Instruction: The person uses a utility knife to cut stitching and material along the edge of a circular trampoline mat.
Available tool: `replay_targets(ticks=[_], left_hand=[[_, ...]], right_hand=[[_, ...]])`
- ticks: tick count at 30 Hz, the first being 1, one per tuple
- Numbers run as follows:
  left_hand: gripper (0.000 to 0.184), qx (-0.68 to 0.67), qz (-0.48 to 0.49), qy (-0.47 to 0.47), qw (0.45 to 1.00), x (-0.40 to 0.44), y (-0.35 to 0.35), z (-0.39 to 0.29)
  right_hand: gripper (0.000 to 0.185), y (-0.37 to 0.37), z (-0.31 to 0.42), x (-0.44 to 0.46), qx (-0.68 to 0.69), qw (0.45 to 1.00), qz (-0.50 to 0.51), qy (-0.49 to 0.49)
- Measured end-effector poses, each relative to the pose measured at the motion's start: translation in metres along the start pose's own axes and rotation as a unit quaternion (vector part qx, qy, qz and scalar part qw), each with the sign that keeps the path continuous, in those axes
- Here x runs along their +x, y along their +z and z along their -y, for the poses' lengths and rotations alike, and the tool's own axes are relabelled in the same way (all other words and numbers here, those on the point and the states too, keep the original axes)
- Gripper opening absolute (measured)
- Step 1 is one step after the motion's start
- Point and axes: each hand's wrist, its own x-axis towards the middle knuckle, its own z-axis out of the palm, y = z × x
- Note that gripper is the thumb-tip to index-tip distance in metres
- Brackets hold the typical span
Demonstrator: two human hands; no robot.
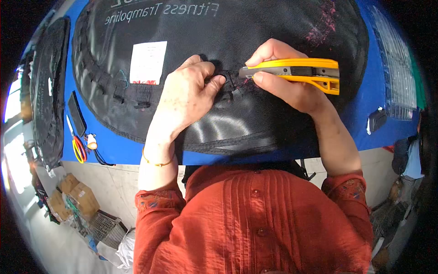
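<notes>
A black trampoline mat with mirrored "Fitness Trampoline" lettering lies in front of me. My left hand is closed, thumb and fingers pinching a black webbing strap along the mat's stitched band. In my right hand is a yellow utility knife, its blade end pointing left toward the strap, a little apart from my left fingertips. Pink thread bits show on the mat under the knife tip. A white paper label sits on the mat left of my left hand.
Orange-handled scissors, a thread spool and a dark flat strip lie on the blue table at left. A folded black mat is farther left. Clear plastic packs and a small black item are at right.
</notes>
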Motion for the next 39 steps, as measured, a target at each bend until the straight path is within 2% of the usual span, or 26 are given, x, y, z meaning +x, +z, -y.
replay_targets(ticks=[19,29,31,39], left_hand=[[0.021,-0.013,0.007,0.001,1.000,-0.001,0.000,0.001],[0.020,-0.013,0.003,0.001,1.000,-0.002,0.001,0.002],[0.019,-0.014,0.004,-0.002,1.000,-0.002,0.001,0.002],[0.019,0.001,0.012,-0.014,1.000,-0.002,0.000,0.000]], right_hand=[[0.016,0.010,0.004,0.000,-0.124,0.990,0.019,-0.061],[0.018,0.010,0.003,-0.001,-0.105,0.993,0.020,-0.047],[0.017,0.008,0.004,-0.002,-0.099,0.993,0.049,-0.034],[0.016,0.009,0.004,-0.002,-0.088,0.995,0.032,-0.044]])
